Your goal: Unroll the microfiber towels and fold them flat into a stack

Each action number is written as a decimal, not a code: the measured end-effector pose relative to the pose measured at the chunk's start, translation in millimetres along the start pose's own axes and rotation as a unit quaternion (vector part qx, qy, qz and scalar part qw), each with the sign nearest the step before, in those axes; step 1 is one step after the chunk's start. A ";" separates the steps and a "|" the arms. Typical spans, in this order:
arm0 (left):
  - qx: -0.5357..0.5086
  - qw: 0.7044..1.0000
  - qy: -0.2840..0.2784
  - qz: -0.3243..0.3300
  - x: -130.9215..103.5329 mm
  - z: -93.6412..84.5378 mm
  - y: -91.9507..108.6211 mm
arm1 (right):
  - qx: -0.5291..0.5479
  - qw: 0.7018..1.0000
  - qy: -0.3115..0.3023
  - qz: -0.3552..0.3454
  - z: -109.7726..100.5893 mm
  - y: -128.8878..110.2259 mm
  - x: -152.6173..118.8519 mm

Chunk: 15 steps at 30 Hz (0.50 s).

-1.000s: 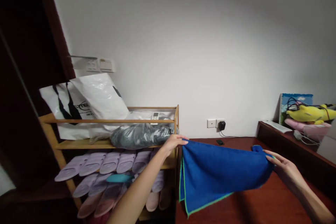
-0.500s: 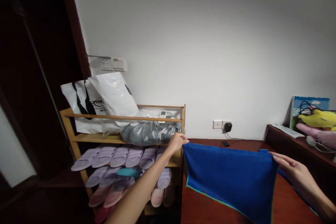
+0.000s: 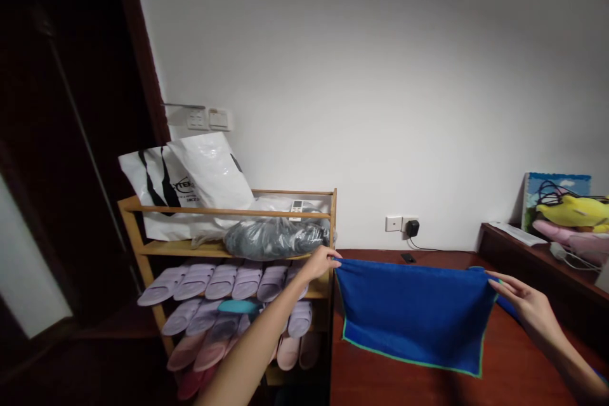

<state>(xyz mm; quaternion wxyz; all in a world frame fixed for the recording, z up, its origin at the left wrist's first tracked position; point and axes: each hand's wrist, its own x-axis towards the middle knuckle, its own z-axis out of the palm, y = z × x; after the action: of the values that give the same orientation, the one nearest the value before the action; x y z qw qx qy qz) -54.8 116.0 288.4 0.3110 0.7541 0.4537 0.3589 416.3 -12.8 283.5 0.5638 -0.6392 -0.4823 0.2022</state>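
A blue cloth (image 3: 413, 314) with a green edge hangs stretched between my two hands, above the reddish-brown tabletop (image 3: 380, 380). My left hand (image 3: 321, 263) pinches its upper left corner, beside the end post of the wooden rack. At the upper right corner my right hand (image 3: 516, 292) grips the cloth between thumb and fingers. The cloth's lower edge hangs free over the table. More blue fabric lies on the table behind my right hand, partly hidden.
The wooden rack (image 3: 137, 228) on the left holds several slippers (image 3: 197, 282), white bags (image 3: 214, 165) and a plastic-wrapped dark bundle (image 3: 271, 238). A black plug (image 3: 412, 228) sits in the wall socket. A raised shelf on the right bears a yellow plush toy (image 3: 571, 210).
The cloth's lower right part has swung up and left, so its bottom edge and corner now show. My right hand has shifted slightly left. The view has turned a little.
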 end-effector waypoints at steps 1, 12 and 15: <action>0.016 1.000 0.002 0.015 -2.0 -1.5 0.1 | 0.001 1.000 -0.018 0.005 -1.1 2.6 1.4; 0.124 0.982 0.000 0.145 -25.6 -11.5 31.6 | -0.046 0.998 -0.020 -0.031 -26.5 10.8 6.8; 0.140 0.976 -0.012 0.166 -35.7 -20.2 45.5 | -0.090 0.994 -0.039 -0.042 -38.8 -1.2 -0.8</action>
<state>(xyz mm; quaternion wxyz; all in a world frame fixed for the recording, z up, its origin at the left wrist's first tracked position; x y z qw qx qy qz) -62.2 68.6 326.5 0.1440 0.8591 0.3640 0.3297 446.6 -34.0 295.4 0.4926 -0.6583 -0.5465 0.1592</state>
